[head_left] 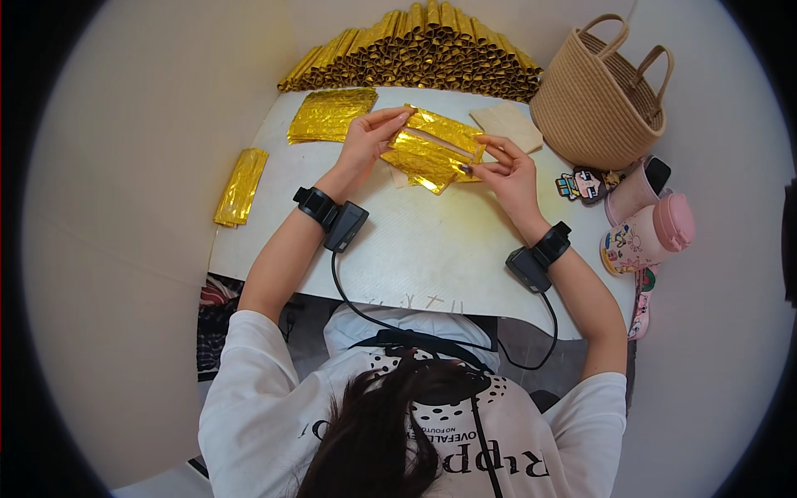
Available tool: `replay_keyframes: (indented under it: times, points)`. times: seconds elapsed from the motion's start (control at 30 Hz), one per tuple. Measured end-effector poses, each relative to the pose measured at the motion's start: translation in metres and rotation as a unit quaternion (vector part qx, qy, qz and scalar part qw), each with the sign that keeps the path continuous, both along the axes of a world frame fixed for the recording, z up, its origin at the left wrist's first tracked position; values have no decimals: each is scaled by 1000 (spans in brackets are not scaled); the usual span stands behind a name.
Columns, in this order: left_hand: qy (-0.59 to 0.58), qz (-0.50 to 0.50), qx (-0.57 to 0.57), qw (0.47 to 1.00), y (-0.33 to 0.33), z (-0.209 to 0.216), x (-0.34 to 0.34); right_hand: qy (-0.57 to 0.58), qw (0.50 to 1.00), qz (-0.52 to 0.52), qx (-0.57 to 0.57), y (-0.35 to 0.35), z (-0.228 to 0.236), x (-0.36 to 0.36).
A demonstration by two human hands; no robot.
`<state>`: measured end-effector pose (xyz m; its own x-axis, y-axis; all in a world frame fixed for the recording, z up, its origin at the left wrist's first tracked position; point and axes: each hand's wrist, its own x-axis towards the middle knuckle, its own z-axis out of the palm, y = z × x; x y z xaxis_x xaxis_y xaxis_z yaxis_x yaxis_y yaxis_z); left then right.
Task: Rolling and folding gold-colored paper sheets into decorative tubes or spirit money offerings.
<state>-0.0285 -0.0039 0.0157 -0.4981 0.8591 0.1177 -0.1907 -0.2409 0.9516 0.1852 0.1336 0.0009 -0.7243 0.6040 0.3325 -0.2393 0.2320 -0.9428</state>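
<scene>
Between my two hands, above the white table (398, 241), is a shiny gold foil sheet (425, 158) with its edges folded inward. A tan strip of its inner side shows between the two gold flaps. My left hand (371, 141) pinches the upper left edge with thumb and fingers. On the other side, my right hand (508, 173) grips the right end, thumb below and fingers above. More gold foil and a bit of tan paper show beneath it, partly hidden. A stack of gold foil sheets (332, 114) lies just beyond my left hand.
Rolled gold tubes (415, 66) are heaped along the back. Tan paper sheets (508, 124) lie near a woven basket (581, 108). A pink cup (628, 197), a pink-lidded bottle (639, 236) and a cartoon figure (581, 184) line the right edge. Folded gold foil (241, 187) lies left.
</scene>
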Motion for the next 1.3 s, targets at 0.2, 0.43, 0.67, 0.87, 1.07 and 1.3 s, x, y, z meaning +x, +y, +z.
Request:
replay_keyframes:
  times: [0.2, 0.43, 0.67, 0.87, 1.07, 1.3]
  points:
    - [26, -16, -13, 999, -3, 3, 3, -9, 999, 1, -47, 6, -3, -1]
    - [14, -94, -96, 991, -3, -5, -10, -52, 997, 9, -55, 18, -8, -2]
    - [4, -128, -88, 988, -8, 1, -8, -28, 997, 56, -34, 31, -9, 3]
    - [41, -120, -113, 985, -8, -5, -13, -32, 997, 66, 8, 31, -6, 5]
    - [26, -126, -82, 988, -6, -22, -25, -81, 989, 120, -38, 21, 2, 4]
    - [34, -107, -81, 990, -4, -16, -16, -80, 986, 131, -71, 24, -2, 4]
